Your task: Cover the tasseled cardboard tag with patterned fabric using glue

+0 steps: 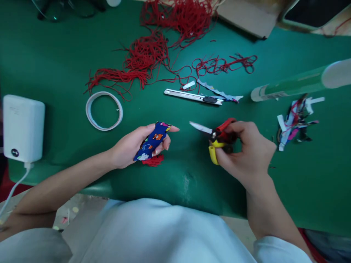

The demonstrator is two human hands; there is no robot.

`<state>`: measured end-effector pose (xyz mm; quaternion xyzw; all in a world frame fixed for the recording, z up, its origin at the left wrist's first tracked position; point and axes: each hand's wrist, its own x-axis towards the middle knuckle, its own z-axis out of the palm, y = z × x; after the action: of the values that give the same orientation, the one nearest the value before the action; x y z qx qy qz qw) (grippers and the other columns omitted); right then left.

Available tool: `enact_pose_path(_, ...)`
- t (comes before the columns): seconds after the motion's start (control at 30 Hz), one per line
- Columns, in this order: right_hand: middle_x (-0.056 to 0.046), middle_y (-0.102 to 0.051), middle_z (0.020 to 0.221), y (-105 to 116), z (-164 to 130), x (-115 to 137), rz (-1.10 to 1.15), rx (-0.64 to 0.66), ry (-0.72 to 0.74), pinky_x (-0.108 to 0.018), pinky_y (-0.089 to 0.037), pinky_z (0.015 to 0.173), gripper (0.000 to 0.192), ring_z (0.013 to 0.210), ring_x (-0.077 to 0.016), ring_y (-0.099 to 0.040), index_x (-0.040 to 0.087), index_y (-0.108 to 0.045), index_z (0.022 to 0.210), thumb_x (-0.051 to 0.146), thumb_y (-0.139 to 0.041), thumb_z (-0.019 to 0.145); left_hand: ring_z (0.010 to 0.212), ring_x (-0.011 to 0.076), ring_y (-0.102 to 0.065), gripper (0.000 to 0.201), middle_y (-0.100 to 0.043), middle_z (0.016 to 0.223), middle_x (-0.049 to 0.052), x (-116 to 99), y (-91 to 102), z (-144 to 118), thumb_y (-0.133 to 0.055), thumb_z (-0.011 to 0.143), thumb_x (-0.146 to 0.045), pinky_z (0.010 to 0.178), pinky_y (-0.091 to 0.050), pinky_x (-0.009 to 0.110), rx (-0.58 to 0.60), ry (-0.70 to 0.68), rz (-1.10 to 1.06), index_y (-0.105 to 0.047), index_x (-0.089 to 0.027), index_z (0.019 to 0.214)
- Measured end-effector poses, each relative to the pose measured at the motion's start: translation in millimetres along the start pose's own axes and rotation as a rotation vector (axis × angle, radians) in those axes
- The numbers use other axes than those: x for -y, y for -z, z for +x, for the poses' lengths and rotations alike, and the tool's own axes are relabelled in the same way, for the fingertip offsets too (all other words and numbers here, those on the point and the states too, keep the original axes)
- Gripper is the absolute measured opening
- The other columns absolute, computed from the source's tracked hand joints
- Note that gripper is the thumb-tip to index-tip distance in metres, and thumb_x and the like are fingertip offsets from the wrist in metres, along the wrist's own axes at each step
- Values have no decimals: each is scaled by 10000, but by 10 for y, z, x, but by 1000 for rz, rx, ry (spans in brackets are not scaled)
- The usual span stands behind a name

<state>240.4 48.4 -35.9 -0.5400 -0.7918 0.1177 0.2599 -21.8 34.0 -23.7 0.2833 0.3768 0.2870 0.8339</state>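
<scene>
My left hand (131, 144) is closed around a piece of dark blue patterned fabric (151, 145) printed with small cartoon figures. A bundle of red cord ends (153, 161) shows just below the fabric. In my right hand (251, 151) is a pair of scissors (214, 134) with one red and one yellow handle. Their blades look closed and point left, toward the fabric but apart from it. Beyond both hands lies a box cutter (193, 96), with fabric scraps (219, 92) beside its right end.
Tangled red cords (148, 51) spread over the back of the green table (68, 73). A roll of tape (88, 111) and a white power bank (24, 128) lie at left. To the right are a green-and-clear tube (296, 84), more scraps (294, 124) and a cardboard piece (249, 16).
</scene>
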Motion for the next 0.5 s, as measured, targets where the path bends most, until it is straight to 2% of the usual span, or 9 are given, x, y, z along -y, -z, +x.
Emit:
enact_pose_path(0.13,47,-571,650,40,29,54,76,113,36,-233,-345,442,247,485,-101,-482,239,-429,856,340,-633,761,599,96,-498,447,-588,821,64,-58,6,34,-484,912,-446,494,-408,194,34,118,-139,-652,-111,1156)
enact_pose_path(0.23,-2,-569,708,85,50,26,9,194,43,-259,-370,482,301,567,-138,-515,231,-431,883,444,-624,794,564,80,-491,443,-551,818,51,-68,81,13,-511,912,-447,462,-390,185,123,209,-194,-648,-102,1154)
enact_pose_path(0.33,-36,-568,738,117,48,5,6,243,83,-296,-397,526,312,612,-168,-516,231,-453,913,501,-587,833,538,66,-500,389,-544,839,38,-72,152,-18,-523,921,-425,455,-388,184,151,223,-227,-655,-141,1151)
enact_pose_path(0.5,-27,-566,679,119,8,0,-23,326,210,-311,-387,513,332,575,-166,-505,223,-498,890,530,-611,835,538,63,-527,389,-588,864,42,-77,199,-36,-586,896,-426,477,-405,184,175,237,-218,-643,-202,1209)
